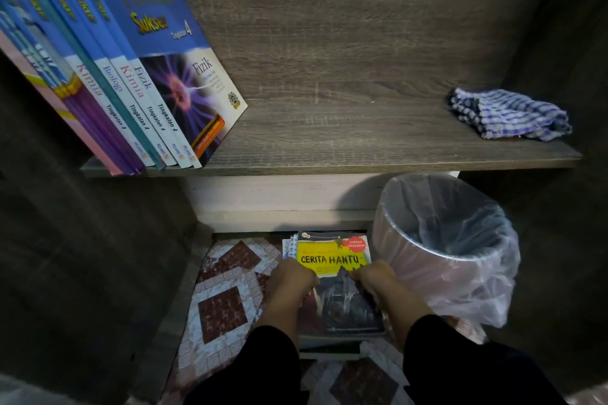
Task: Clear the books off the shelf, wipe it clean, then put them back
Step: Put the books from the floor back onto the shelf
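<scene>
Down on the patterned floor [223, 309], below the shelf [345, 128], lies a stack of books [332, 344]. Its top book [339, 276] has a yellow band reading "CERITA HANTU" over a dark picture. Both hands reach down to this stack from black sleeves. The left hand [291, 278] sits at the left edge of the top book, its fingers curled over that edge, and the right hand [375, 276] sits at the right edge, fingers curled likewise. So the grip is clamped on the stack from both sides, with the top book lying directly between the two hands; the yellow title band shows just beyond the knuckles. How many of the books each grip takes in cannot be told, since the fingertips are hidden under the edges.

On the shelf above, a row of blue textbooks [131, 76] leans at the left end, spines reading Kimia, Biologi and Fizik, the outermost showing its cover. The rest of the shelf board is bare wood grain up to a crumpled blue-and-white checked cloth [510, 117] lying near the right end, well apart from the textbooks.

A bin [441, 250] lined with a clear plastic bag stands on the floor just beside the right hand and the stack.
</scene>
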### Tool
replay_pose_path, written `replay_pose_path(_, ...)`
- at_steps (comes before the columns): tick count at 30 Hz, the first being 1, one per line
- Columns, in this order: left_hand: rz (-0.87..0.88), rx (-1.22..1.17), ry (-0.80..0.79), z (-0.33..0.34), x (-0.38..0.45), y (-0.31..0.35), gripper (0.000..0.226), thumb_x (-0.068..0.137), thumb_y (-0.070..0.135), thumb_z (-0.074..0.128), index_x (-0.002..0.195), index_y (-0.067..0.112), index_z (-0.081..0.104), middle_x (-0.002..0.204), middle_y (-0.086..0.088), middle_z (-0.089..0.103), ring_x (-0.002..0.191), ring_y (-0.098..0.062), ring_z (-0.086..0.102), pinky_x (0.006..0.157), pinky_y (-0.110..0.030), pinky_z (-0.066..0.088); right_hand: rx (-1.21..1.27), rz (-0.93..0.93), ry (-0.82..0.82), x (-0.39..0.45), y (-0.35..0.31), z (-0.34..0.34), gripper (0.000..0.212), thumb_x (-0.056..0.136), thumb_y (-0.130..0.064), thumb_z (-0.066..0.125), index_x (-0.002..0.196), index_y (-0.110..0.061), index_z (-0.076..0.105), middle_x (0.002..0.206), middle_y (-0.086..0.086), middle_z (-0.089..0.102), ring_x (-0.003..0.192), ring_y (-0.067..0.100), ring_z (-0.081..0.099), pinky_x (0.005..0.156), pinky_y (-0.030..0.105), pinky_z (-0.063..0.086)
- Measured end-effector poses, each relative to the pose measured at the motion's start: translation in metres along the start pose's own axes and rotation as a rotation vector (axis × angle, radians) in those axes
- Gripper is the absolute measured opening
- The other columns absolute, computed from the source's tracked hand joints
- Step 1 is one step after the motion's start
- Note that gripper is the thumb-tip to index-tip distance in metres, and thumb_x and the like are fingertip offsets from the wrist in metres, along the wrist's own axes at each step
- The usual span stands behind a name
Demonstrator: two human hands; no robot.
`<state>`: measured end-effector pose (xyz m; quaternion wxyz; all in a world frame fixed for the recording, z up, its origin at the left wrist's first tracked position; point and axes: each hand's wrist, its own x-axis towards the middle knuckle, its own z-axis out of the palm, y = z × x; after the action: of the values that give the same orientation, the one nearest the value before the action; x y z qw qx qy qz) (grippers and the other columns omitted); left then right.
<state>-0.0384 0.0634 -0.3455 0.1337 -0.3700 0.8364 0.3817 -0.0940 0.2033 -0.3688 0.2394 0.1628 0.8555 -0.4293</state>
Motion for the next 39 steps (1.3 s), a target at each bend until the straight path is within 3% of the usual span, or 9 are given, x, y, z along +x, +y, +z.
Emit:
replay_pose_path(6,-0.061,-0.194,-0.009,0.000,0.006,-0.005,0.047,0.066,0.024,0.080,0.103,0.003,0.061,0.103,-0.012,0.069,0.095,-0.027,0.066,0.076,-0.030,0.052,0.234,0.042,-0.043,0.004,0.000,0.002,0.021,0.072,-0.007,0.074,0.089,0.005,0.068,0.076,0.019,0.063,0.066,0.026,0.059,0.064,0.030,0.046)
replay_pose_path(9,-0.081,-0.402,-0.077,0.001,0.011,-0.008,0.033,0.064,0.007,0.082,0.084,0.002,0.057,0.086,-0.014,0.066,0.086,-0.026,0.065,0.071,-0.034,0.056,0.372,0.100,-0.149,0.001,-0.003,-0.001,0.016,0.076,0.000,0.072,0.088,0.007,0.063,0.071,0.020,0.062,0.057,0.025,0.058,0.056,0.028,0.047)
replay_pose_path(11,-0.093,-0.509,-0.103,0.000,0.010,-0.009,0.034,0.067,-0.003,0.080,0.090,-0.002,0.055,0.078,-0.012,0.060,0.082,-0.025,0.061,0.062,-0.029,0.048,0.399,0.117,-0.199,0.002,-0.003,-0.002,0.018,0.077,-0.003,0.072,0.089,0.005,0.062,0.070,0.020,0.062,0.056,0.025,0.058,0.055,0.029,0.048)
replay_pose_path(16,-0.099,-0.500,-0.127,0.001,0.014,-0.014,0.030,0.067,0.003,0.081,0.084,-0.002,0.057,0.090,-0.019,0.067,0.090,-0.031,0.067,0.075,-0.040,0.054,0.407,0.110,-0.201,0.000,-0.004,0.000,0.024,0.076,-0.006,0.074,0.092,0.006,0.062,0.071,0.021,0.062,0.058,0.026,0.059,0.061,0.034,0.049)
replay_pose_path(21,-0.066,-0.654,-0.203,-0.003,0.020,-0.011,0.011,0.067,-0.012,0.072,0.066,-0.004,0.065,0.069,-0.016,0.063,0.056,-0.025,0.057,0.057,-0.030,0.047,0.443,0.133,-0.268,0.001,-0.004,-0.002,0.014,0.081,-0.010,0.070,0.081,0.002,0.062,0.073,0.019,0.063,0.057,0.026,0.059,0.054,0.028,0.047)
replay_pose_path(28,-0.185,-0.687,-0.407,-0.006,0.011,-0.019,0.018,0.082,-0.004,0.060,0.064,-0.003,0.059,0.063,-0.012,0.058,0.043,-0.023,0.052,0.054,-0.026,0.041,0.565,0.120,-0.336,-0.002,-0.003,-0.007,0.011,0.078,-0.003,0.071,0.074,0.004,0.063,0.067,0.017,0.064,0.039,0.020,0.061,0.039,0.020,0.048)
replay_pose_path(33,-0.061,-0.727,-0.228,-0.019,0.010,-0.008,0.015,0.067,-0.004,0.057,0.057,0.003,0.048,0.065,-0.011,0.045,0.048,-0.022,0.040,0.052,-0.025,0.035,0.687,-0.086,-0.370,-0.012,-0.007,-0.010,0.026,0.078,0.002,0.068,0.104,0.004,0.066,0.091,0.020,0.070,0.062,0.024,0.068,0.057,0.028,0.057)
replay_pose_path(36,-0.010,-0.784,-0.120,-0.036,0.010,0.006,0.025,0.048,0.002,0.058,0.073,0.000,0.056,0.057,-0.011,0.051,0.052,-0.024,0.047,0.054,-0.027,0.041,0.790,-0.265,-0.346,-0.017,-0.019,-0.013,0.039,0.076,0.009,0.066,0.114,0.002,0.059,0.096,0.020,0.069,0.071,0.025,0.069,0.073,0.036,0.058)
replay_pose_path(39,0.086,-0.795,-0.021,-0.052,0.003,0.015,0.041,0.064,-0.012,0.057,0.101,0.005,0.052,0.074,-0.013,0.054,0.064,-0.026,0.051,0.053,-0.027,0.039,0.832,-0.360,-0.333,-0.021,-0.029,-0.020,0.047,0.072,0.009,0.069,0.116,-0.005,0.058,0.103,0.019,0.070,0.091,0.032,0.068,0.090,0.046,0.053)
